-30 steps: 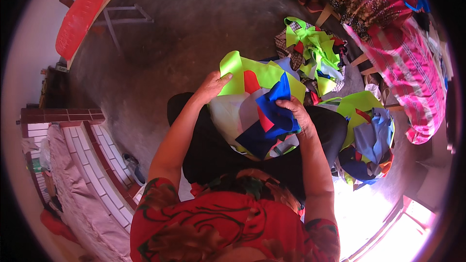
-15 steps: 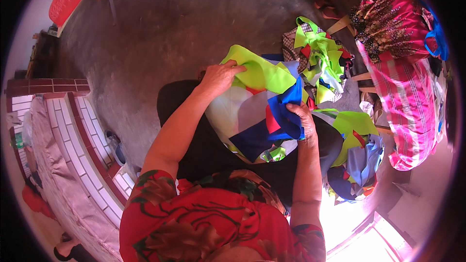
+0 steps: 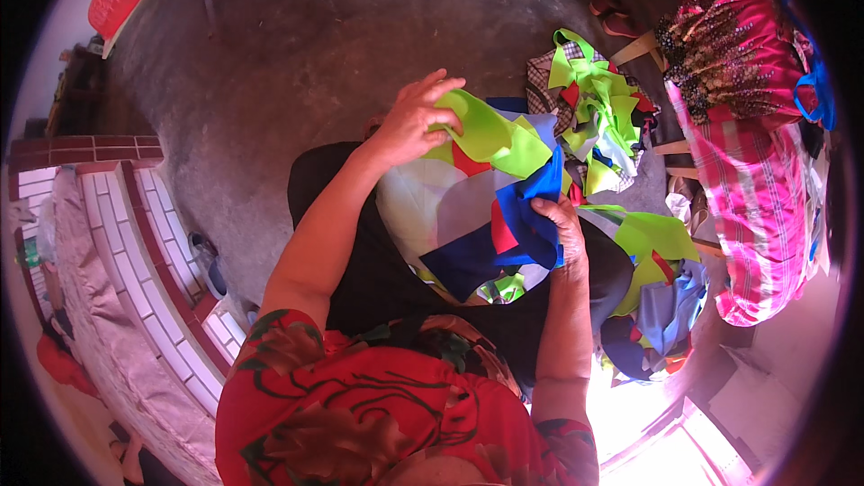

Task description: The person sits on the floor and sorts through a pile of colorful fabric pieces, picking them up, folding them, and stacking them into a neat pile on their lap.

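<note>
My left hand is spread at the edge of the lime cloth while my right hand pinches the blue cloth, both cloths over my lap, so the lime one may slip, because the left seems hardly to grip it

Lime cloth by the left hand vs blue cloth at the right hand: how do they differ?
Colour: the lime cloth is bright yellow-green, the blue cloth deep blue.
Hold: the blue cloth is in the grip of the right hand, thumb on top; the lime cloth is beside the left hand, which is open.
Pose: the lime cloth curls up at its left end; the blue cloth is bunched.
Shared: both are fabric.
</note>
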Tool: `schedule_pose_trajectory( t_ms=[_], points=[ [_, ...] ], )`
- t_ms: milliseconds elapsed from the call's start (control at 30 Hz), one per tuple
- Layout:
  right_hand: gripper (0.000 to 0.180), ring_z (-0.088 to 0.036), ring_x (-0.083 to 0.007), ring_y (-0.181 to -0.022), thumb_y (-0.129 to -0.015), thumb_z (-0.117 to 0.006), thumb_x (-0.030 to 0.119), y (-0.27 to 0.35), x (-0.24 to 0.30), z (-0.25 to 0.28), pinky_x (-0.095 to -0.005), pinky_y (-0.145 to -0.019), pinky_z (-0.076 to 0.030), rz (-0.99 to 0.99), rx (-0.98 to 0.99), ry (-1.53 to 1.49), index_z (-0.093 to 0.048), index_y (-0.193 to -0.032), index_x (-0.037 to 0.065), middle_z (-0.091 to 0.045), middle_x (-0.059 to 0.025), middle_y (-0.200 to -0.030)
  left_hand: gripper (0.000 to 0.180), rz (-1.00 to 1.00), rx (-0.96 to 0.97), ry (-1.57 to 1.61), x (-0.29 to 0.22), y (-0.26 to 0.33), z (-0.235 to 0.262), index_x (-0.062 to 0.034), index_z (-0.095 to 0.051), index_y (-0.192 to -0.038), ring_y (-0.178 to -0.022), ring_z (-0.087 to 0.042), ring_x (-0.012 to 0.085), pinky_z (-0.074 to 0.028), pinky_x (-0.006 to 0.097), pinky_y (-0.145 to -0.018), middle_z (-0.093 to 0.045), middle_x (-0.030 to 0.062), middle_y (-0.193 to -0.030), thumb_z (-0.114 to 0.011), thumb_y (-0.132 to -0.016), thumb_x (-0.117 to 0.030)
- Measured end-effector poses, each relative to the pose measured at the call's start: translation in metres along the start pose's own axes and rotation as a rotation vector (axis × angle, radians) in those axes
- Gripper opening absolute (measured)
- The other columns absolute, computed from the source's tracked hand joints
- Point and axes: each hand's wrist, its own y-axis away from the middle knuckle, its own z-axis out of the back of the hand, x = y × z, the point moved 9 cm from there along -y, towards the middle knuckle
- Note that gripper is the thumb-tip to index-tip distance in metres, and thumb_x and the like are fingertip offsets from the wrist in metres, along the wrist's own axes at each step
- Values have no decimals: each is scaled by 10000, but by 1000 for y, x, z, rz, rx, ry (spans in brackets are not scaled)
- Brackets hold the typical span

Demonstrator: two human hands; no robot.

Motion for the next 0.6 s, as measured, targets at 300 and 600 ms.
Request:
schedule_pose_trajectory(
  t_ms=[300, 600],
  points=[
    [269, -591, -121, -671, -783, -681, 159, -1, 1, 3, -254, -625, -485, 14, -4, 30, -610, -1006, 29, -639, -36, -816, 256, 199, -50, -249, 32, 16, -4, -165, -713, -797, -1131, -489, 267, -393, 411, -933, -556, 53, -1142, -668, -646, 38],
    [295, -594, -123, -678, -782, -683, 166, -3, 0, 4, -249, -633, -486, 7, -17, 34, -605, -1026, 19, -641, -40, -825, 372, 106, -287, -427, 23, 16, 12, -157, -681, -951, -1102, -514, 291, -442, 390, -882, -548, 67, -1139, -633, -650, 56]
  ],
)
